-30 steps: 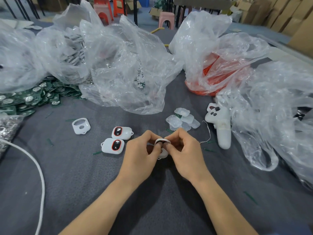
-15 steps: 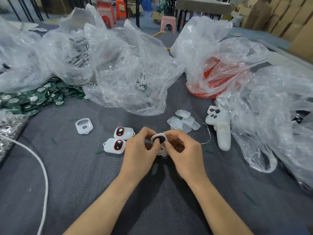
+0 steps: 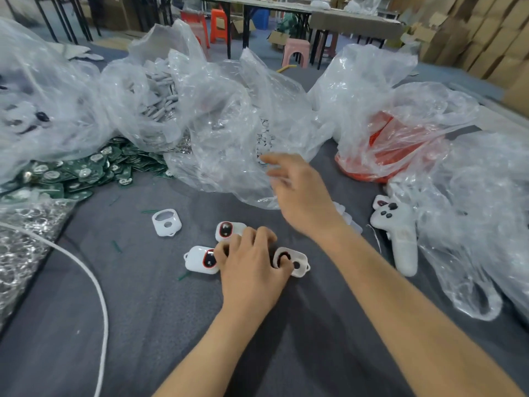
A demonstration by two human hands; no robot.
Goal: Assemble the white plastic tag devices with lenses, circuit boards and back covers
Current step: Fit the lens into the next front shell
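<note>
Left hand sits knuckles-up near the middle of the worktop. Its fingers are curled and its thumb is clamped on a half-built tag shell, which lies flat with a dark lens in its opening. Right hand hangs above the worktop toward the far edge, fingers spread, holding nothing. It is motion-blurred, so we judge it only probably bound for the clear bag there.

A closed tag and a second closed tag touch or sit just beside the left fingers. An empty shell lies further left. Circuit boards are heaped at the left edge. Clear lenses are mostly hidden behind the right forearm.

Risks we note:
1. The shell is held by 1 thumb only, so a slip could skid it or unseat the lens.
2. The right forearm passes just over the lenses and could scatter them.
3. Loose bag film could drag across the 2 closed tags.

Writing: none legible. The pale marks on the boards are too small to read.
</note>
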